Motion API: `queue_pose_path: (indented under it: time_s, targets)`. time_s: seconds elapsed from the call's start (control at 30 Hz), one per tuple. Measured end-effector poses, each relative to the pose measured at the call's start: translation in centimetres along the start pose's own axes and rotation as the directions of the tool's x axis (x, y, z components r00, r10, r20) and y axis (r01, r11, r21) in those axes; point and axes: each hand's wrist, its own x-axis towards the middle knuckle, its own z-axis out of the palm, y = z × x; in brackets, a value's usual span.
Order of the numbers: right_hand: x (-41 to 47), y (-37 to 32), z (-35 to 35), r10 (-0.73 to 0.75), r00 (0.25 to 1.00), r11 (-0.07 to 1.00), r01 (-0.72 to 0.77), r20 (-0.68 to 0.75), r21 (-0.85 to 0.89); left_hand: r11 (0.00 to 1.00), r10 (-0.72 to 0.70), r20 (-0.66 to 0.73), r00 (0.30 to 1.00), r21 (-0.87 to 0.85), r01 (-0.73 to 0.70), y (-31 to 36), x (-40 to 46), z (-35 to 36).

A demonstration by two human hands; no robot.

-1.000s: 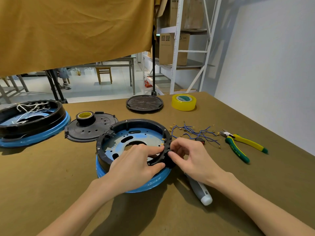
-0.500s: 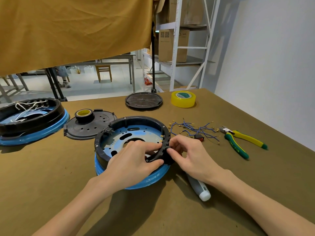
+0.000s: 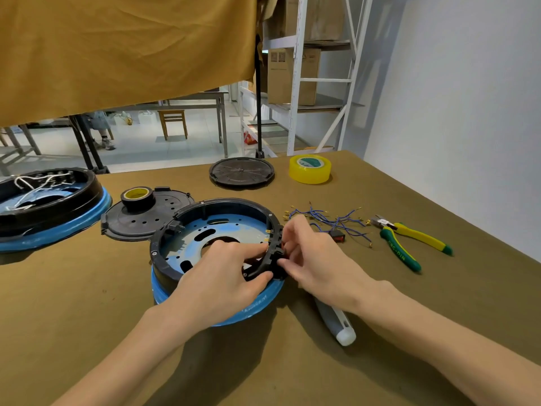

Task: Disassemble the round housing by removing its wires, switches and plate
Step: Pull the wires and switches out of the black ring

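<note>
**Both hands on the near-right rim of the round housing**

While my left hand (image 3: pixel 222 276) curls over the black rim, thumb outside and fingers inside on the plate, my right hand (image 3: pixel 314 259) pinches a small black switch (image 3: pixel 280 260) seated in that same stretch of rim. Both hands are closed on their parts.

The round housing (image 3: pixel 202 227) sits near the middle of the olive-brown, felt-like table (image 3: pixel 87 303), just in front of me. It is a shallow ring of matte black plastic on a glossy blue base, and inside lies a flat blue-tinted metal plate (image 3: pixel 234 230) cut with slots, round holes and a central opening. Brass tabs show on the inner wall near my fingers.

Just right of my right hand lie loose blue wires (image 3: pixel 330 219) with brass terminals and a red switch (image 3: pixel 338 235), then pliers (image 3: pixel 407 238) with green-and-yellow grips. A white-handled tool (image 3: pixel 339 326) pokes out beneath my right wrist. Behind the housing lie a perforated black disc (image 3: pixel 140 221) bearing a roll of black tape (image 3: pixel 137 196), a ribbed black lid (image 3: pixel 241 172) and glossy yellow tape (image 3: pixel 309 169). A second housing (image 3: pixel 44 206), holding white wires, sits far left.
</note>
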Motion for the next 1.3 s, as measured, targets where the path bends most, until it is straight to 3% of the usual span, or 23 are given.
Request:
queue_pose_path:
  time_s: [0.1, 0.3, 0.43, 0.63, 1.3]
  targets:
    - [0.2, 0.0, -0.1, -0.066, 0.995, 0.995, 0.071, 0.071, -0.075, 1.000, 0.008, -0.007, 1.000, 0.026, -0.008, -0.2, 0.2, -0.2]
    - [0.4, 0.7, -0.7, -0.029, 0.999, 0.993, 0.026, 0.020, 0.112, 0.999, -0.053, -0.011, 0.999, -0.010, 0.053, -0.3, 0.1, -0.1]
    - [-0.2, 1.5, -0.3, 0.009, 1.000, 0.989, -0.006, -0.022, 0.147, 0.994, -0.094, 0.004, 0.996, -0.058, 0.094, -0.3, 0.3, -0.3]
    - [-0.4, 1.5, 0.5, 0.020, 0.996, 1.000, -0.019, -0.087, 0.015, 0.991, -0.103, 0.022, 0.994, -0.080, 0.105, -0.3, 0.3, -0.3]
    - [0.6, 0.3, -0.2, -0.006, 0.996, 0.972, 0.026, 0.089, -0.235, 0.989, -0.080, 0.045, 0.996, -0.120, 0.085, -0.2, 0.2, -0.3]
